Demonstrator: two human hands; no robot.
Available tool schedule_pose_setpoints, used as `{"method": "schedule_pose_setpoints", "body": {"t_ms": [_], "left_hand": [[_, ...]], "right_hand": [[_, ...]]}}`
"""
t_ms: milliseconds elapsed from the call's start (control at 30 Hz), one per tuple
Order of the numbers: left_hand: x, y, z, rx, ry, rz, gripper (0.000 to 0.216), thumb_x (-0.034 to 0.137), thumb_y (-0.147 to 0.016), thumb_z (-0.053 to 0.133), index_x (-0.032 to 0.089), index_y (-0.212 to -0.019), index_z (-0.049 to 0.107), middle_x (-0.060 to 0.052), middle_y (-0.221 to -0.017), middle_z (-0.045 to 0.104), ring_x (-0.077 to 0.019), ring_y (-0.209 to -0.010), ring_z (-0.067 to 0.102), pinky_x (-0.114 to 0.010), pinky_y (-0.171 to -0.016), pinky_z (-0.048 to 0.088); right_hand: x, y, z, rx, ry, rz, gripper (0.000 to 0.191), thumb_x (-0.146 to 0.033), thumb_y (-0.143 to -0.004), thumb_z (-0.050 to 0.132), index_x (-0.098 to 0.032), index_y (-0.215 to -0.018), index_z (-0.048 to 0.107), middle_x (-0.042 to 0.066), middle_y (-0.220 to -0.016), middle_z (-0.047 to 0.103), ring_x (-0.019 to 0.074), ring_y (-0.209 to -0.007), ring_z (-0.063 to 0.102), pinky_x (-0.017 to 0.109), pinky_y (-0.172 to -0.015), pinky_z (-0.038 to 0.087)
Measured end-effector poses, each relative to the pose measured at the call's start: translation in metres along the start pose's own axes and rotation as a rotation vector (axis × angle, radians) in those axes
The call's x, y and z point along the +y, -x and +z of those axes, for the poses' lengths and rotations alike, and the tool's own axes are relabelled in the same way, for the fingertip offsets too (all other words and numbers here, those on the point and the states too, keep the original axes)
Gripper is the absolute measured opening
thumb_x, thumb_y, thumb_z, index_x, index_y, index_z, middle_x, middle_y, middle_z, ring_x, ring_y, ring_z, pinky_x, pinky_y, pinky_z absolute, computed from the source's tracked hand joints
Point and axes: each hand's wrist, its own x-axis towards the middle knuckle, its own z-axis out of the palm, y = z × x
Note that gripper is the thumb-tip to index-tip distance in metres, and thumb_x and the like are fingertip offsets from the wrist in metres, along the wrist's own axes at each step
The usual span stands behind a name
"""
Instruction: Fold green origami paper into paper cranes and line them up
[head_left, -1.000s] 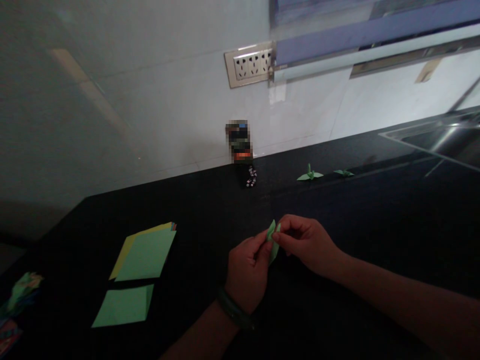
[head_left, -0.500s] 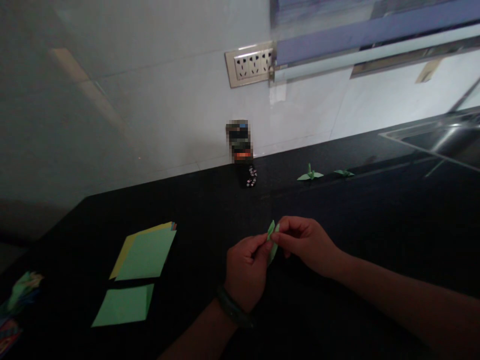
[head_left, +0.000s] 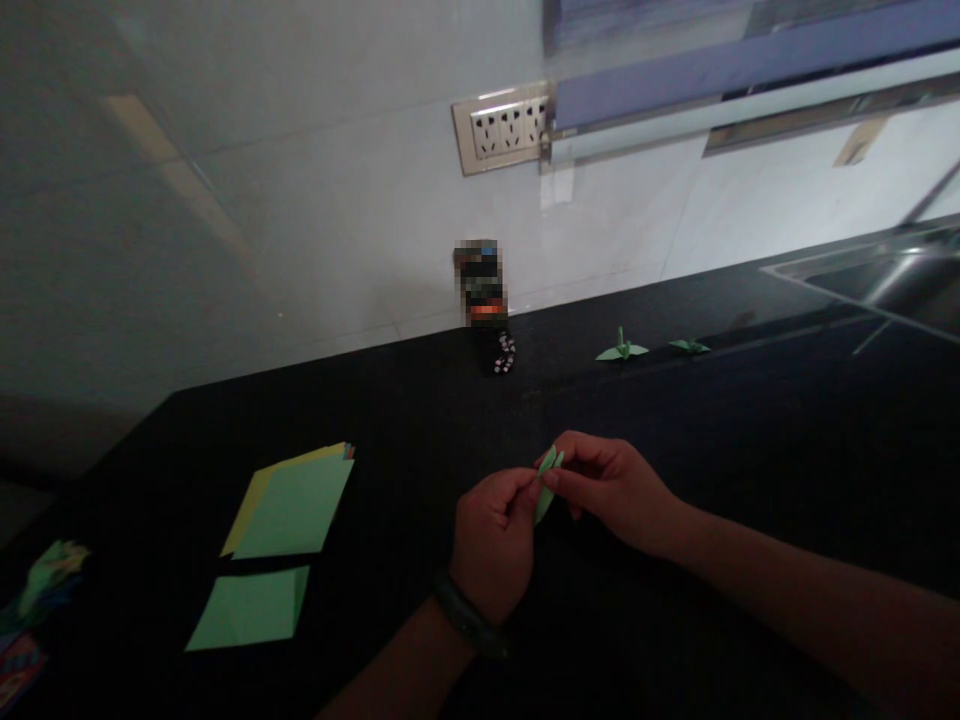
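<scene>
Between my two hands is a small piece of folded green paper [head_left: 545, 503], its narrow points sticking up above the fingers. My left hand [head_left: 495, 540], with a dark bangle at the wrist, pinches its left side between thumb and fingers. From the right, my right hand [head_left: 611, 490] pinches the upper part, thumb in front and fingers curled behind. The fingertips hide part of the folds. Beyond my hands, a green paper crane [head_left: 622, 350] stands on the black countertop [head_left: 420, 420], with a second folded green paper piece [head_left: 688, 347] to its right.
Left of my hands lies a stack of green and yellow paper sheets [head_left: 296, 510], with a creased green sheet [head_left: 247, 610] nearer me. Colourful items [head_left: 49, 580] sit at the far left. A beaded string [head_left: 504, 355] lies by the wall below a socket panel [head_left: 506, 130]. A sink [head_left: 892, 280] is at right.
My right fingers have shifted slightly on the folded green paper, and its upper points now stand closer together. My left hand keeps its pinch almost unmoved.
</scene>
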Motion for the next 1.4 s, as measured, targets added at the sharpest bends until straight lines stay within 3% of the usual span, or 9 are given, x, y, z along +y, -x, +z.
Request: {"method": "schedule_pose_setpoints", "body": {"t_ms": [200,500,1067,1400], "left_hand": [[0.0004,-0.0013,0.0,-0.042,0.021,-0.033,0.024,0.027,-0.083,0.046,0.018,-0.084,0.068,0.0,-0.066,0.061,-0.0115,-0.059,0.051,-0.022,-0.056,0.038],[-0.0067,-0.0022,0.0017,-0.094,0.056,-0.025,0.024,0.028,-0.085,0.043,0.017,-0.082,0.064,0.001,-0.067,0.056,-0.0112,-0.062,0.049,-0.023,-0.059,0.037],[-0.0047,-0.0007,0.0012,-0.102,-0.094,0.054,0.023,0.026,-0.085,0.043,0.016,-0.079,0.063,-0.001,-0.07,0.059,-0.012,-0.065,0.052,-0.024,-0.062,0.037],[-0.0047,0.0002,0.0025,-0.106,0.041,-0.068,0.03,0.038,-0.084,0.045,0.016,-0.073,0.062,0.002,-0.059,0.052,-0.0092,-0.055,0.044,-0.021,-0.052,0.034]], "right_hand": [[0.0006,0.0013,-0.0025,0.047,0.079,-0.086,0.013,-0.023,-0.07,0.062,-0.016,-0.062,0.056,-0.003,-0.063,0.05,0.0057,-0.05,0.044,0.02,-0.046,0.035],[0.001,0.0001,-0.0021,-0.006,0.019,0.058,0.015,-0.03,-0.068,0.062,-0.015,-0.068,0.056,-0.004,-0.058,0.051,0.0053,-0.046,0.042,0.02,-0.043,0.033],[0.0029,0.0,-0.0028,0.119,0.123,-0.004,0.024,-0.028,-0.068,0.06,-0.017,-0.053,0.046,-0.005,-0.051,0.044,0.0058,-0.044,0.037,0.021,-0.043,0.028],[0.002,-0.0017,-0.0006,-0.013,-0.018,0.099,0.017,-0.029,-0.065,0.066,-0.016,-0.068,0.055,-0.005,-0.055,0.052,0.0047,-0.044,0.041,0.019,-0.042,0.031]]}}
